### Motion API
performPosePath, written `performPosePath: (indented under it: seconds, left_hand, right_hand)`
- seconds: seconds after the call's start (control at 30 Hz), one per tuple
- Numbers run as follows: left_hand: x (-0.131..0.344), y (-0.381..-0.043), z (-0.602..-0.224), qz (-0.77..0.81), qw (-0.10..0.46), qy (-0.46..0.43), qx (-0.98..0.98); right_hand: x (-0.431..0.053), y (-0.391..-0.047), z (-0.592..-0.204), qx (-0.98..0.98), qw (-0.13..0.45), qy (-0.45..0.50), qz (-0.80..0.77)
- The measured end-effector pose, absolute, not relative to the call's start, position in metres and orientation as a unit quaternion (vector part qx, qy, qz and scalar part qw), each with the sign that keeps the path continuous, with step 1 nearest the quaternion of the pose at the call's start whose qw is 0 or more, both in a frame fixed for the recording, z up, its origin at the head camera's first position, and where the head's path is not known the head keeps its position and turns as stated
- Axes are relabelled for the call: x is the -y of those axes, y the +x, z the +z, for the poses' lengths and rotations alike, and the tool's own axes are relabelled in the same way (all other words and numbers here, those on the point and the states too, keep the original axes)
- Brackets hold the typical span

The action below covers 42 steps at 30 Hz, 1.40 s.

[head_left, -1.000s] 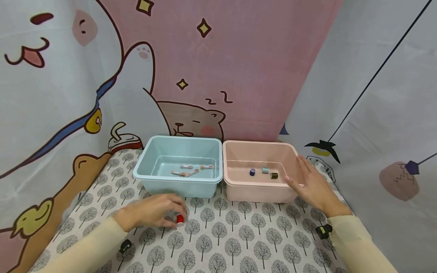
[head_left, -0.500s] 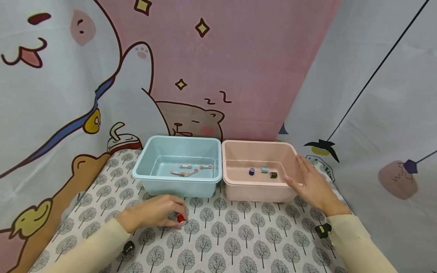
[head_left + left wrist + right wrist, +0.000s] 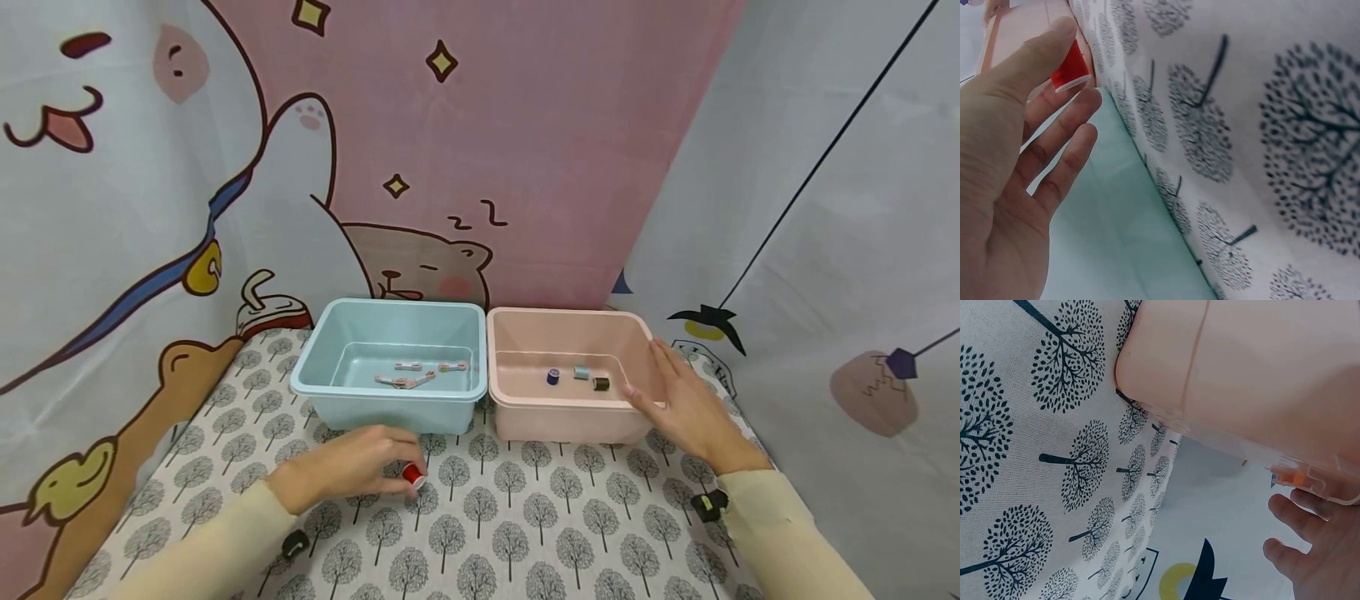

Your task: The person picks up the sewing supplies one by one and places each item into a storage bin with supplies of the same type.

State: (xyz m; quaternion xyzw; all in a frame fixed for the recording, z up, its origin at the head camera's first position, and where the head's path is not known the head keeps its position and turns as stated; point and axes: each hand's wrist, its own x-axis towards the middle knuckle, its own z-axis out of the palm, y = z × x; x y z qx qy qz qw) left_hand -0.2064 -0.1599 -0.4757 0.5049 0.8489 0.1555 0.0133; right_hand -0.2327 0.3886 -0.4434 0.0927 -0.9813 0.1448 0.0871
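My left hand (image 3: 360, 467) pinches a small red thread spool (image 3: 413, 476) between thumb and fingertips, in front of the blue bin (image 3: 390, 408). In the left wrist view the red spool (image 3: 1071, 67) shows its white end, with the lower fingers spread loosely below it. My right hand (image 3: 693, 408) holds the right front corner of the pink bin (image 3: 570, 423), thumb over the rim and fingers along the outer side. Inside the pink bin lie a dark blue spool (image 3: 552, 377), a light teal spool (image 3: 581, 372) and a dark olive spool (image 3: 601, 384).
Several small pale pink strip-like pieces (image 3: 405, 381) lie in the blue bin, which stands right beside the pink one. A tree-print cloth (image 3: 480, 508) covers the table. Behind the bins hangs a cartoon-print curtain (image 3: 540, 167).
My left hand has closed on the red spool, which has tilted and shifted a little right. The right hand stays at the pink bin's corner.
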Motion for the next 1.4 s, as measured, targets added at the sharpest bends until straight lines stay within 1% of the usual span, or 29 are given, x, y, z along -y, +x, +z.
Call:
performPosePath:
  seconds: [0.23, 0.53, 0.83, 1.13, 1.4]
  left_hand:
    - [0.151, -0.206, -0.469, 0.180, 0.004, 0.507, -0.843]
    - [0.143, -0.206, -0.465, 0.205, -0.045, 0.526, -0.824]
    - [0.137, -0.206, -0.458, 0.218, -0.057, 0.522, -0.823]
    - [0.130, -0.210, -0.452, 0.224, -0.101, 0.527, -0.813]
    - [0.123, -0.212, -0.444, 0.239, -0.116, 0.528, -0.806]
  right_hand:
    - [-0.388, -0.232, -0.444, 0.980, 0.093, 0.091, 0.150]
    - [-0.387, -0.232, -0.442, 0.982, 0.079, 0.084, 0.148]
    - [-0.388, -0.233, -0.443, 0.981, 0.083, 0.085, 0.151]
    - [-0.389, -0.233, -0.444, 0.981, 0.086, 0.088, 0.150]
    - [-0.387, -0.233, -0.443, 0.981, 0.084, 0.088, 0.152]
